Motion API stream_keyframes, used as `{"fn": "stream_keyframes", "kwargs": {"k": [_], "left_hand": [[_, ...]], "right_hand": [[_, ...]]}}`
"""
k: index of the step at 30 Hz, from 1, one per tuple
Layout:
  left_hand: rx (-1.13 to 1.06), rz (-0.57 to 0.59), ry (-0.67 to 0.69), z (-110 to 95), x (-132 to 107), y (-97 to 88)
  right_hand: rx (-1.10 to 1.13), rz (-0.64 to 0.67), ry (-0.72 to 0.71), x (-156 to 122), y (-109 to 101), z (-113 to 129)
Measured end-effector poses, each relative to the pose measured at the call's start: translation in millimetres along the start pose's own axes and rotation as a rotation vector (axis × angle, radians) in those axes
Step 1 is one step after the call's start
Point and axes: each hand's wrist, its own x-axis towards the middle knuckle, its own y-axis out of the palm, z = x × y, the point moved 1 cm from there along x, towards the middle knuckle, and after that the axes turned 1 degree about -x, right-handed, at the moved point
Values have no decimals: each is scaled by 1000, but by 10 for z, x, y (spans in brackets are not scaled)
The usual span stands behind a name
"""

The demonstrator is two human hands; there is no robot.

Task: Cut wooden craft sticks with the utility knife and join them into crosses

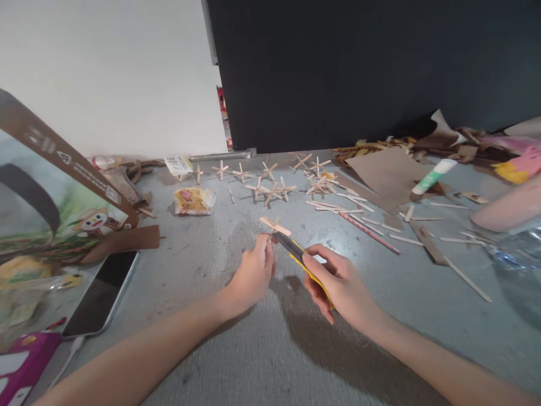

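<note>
My left hand (pixel 253 274) is closed in a pinch on a small cross of wooden craft sticks (pixel 275 225), held just above the grey floor (pixel 262 349). My right hand (pixel 338 282) grips a yellow and black utility knife (pixel 298 256), its dark tip touching the stick cross near my left fingertips. Both forearms reach in from the bottom edge.
Several finished stick crosses (pixel 270 189) lie in rows farther back, with loose sticks (pixel 367 223), a red pencil (pixel 369 233), brown cardboard (pixel 384 172) and a glue stick (pixel 434 176) to the right. A phone (pixel 101 293) and printed paper bag (pixel 51 214) lie left. A yellow packet (pixel 193 201) sits nearby.
</note>
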Motion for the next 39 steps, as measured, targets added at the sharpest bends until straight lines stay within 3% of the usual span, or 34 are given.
{"fn": "stream_keyframes", "kwargs": {"k": [15, 25, 32, 39], "left_hand": [[69, 27, 32, 83, 12, 11], [82, 21, 13, 47, 20, 16], [-37, -6, 59, -17, 17, 6], [-70, -28, -34, -25, 45, 4]], "right_hand": [[86, 25, 82, -21, 11, 27], [-38, 55, 48, -29, 26, 10], [-152, 29, -32, -16, 35, -68], [-173, -11, -66, -24, 48, -65]]}}
